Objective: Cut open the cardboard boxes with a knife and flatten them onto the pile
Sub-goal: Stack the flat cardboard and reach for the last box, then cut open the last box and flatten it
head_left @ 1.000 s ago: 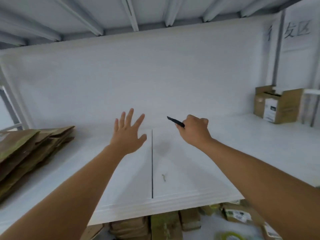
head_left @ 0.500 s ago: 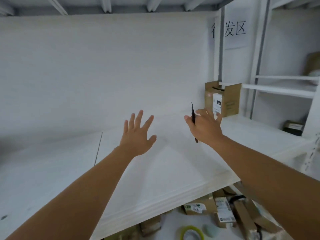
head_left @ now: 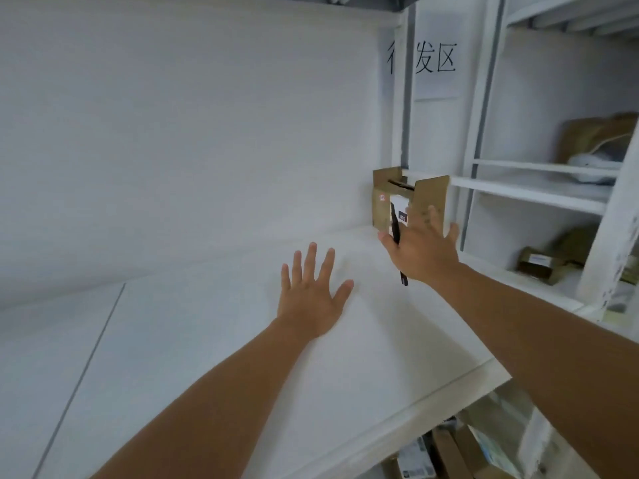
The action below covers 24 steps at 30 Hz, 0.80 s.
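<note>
Reaching toward a cardboard box (head_left: 409,202) standing at the far right end of the white shelf (head_left: 207,340), against the back wall, flaps up and top open. Holding a black knife (head_left: 397,243) in the right hand (head_left: 420,252), pinned by the thumb against the palm while the fingers spread toward the box side, close to it or just touching. Hovering with the left hand (head_left: 311,295), fingers straight and splayed, gripping nothing, over the bare shelf.

Risks, as a judgement: grabbing the box with fingers spread while the knife is only thumb-pinned could let the knife slip or twist toward the palm. Pulling one-handed could tip the light box off the shelf edge. Swinging the left hand in near the blade invites a nick.

Contents of the box: cannot tell; only a dark strip shows across the open top. Beside it, on the right rack (head_left: 539,195), more cardboard and a pale bundle. Below the shelf, more blurred boxes (head_left: 446,451).
</note>
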Tool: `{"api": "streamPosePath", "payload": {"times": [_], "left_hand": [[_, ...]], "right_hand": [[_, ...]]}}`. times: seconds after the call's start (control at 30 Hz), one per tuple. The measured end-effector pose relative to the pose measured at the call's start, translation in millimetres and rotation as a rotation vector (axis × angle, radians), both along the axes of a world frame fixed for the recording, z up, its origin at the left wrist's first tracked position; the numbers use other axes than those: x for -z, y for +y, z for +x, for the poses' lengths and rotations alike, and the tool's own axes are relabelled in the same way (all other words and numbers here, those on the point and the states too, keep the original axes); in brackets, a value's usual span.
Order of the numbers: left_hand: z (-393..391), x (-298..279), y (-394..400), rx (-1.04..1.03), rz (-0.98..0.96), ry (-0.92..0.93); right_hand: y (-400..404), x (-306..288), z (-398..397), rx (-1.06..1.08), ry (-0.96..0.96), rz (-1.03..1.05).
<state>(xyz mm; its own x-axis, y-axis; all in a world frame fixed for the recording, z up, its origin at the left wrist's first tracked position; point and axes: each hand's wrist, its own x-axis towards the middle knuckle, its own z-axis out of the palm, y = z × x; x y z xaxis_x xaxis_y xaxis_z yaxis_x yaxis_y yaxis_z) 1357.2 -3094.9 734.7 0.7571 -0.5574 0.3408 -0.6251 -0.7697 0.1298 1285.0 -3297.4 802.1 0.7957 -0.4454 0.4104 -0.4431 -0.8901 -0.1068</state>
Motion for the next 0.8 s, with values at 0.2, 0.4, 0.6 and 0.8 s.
{"api": "streamPosePath", "payload": {"times": [0.2,0.4,0.6,0.8], "left_hand": [[27,-3,-35,-0.003,0.039,0.013],[41,6,-51,0.044,0.006,-0.020],[41,9,-49,0.038,-0.078,-0.066],[42,9,-49,0.066,-0.080,-0.052]], "right_hand": [[-22,-6,31,0.047,0.046,-0.125],[-41,-3,69,0.065,0.149,-0.220],[-63,-2,101,0.055,0.170,-0.226],[-77,-2,105,0.102,0.192,-0.257]]}}
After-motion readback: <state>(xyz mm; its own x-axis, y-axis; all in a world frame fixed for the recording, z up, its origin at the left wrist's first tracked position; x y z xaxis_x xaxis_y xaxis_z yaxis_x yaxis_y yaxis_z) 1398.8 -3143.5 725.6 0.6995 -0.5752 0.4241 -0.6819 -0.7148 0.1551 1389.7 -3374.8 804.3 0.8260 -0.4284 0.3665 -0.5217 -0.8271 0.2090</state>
